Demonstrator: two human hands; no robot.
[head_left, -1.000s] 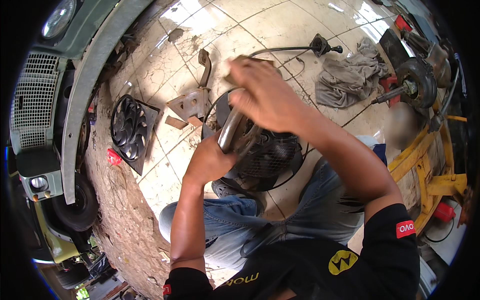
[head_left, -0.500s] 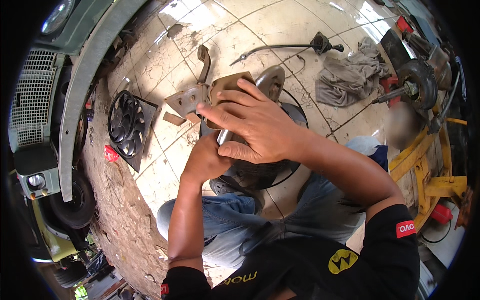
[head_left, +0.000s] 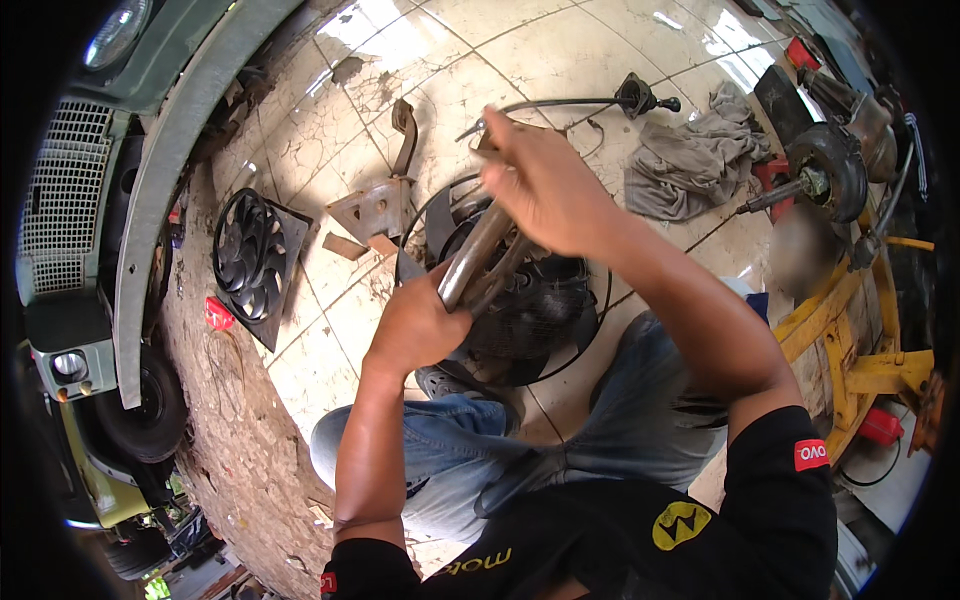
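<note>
My left hand (head_left: 415, 325) is closed around the lower end of a worn metal part with a tube-like bar (head_left: 478, 250), which slants up and away to the right. Over its upper end is my right hand (head_left: 550, 190), fingers bent and partly smeared by motion. A small grey-brown edge shows by those fingertips; what it belongs to is hidden. Beneath both hands lies a round black assembly with a mesh face and a thin ring (head_left: 530, 320), between my legs. Just beyond my left hand, a pedal arm (head_left: 404, 145) and a rusty metal bracket (head_left: 372, 213) rest on the tiles.
A black fan (head_left: 250, 255) lies to the left, with a red scrap (head_left: 217, 314) beside it. Farther right are a cable with a black boot (head_left: 632, 96), a grey rag (head_left: 695, 165), a hub assembly (head_left: 825, 170) and a yellow frame (head_left: 860, 375). A vehicle's bumper (head_left: 150, 190) borders the left.
My right hand has lifted up and away from my left, baring the bar. The brown sheet seen under it is now mostly out of sight, and the round plate no longer shows.
</note>
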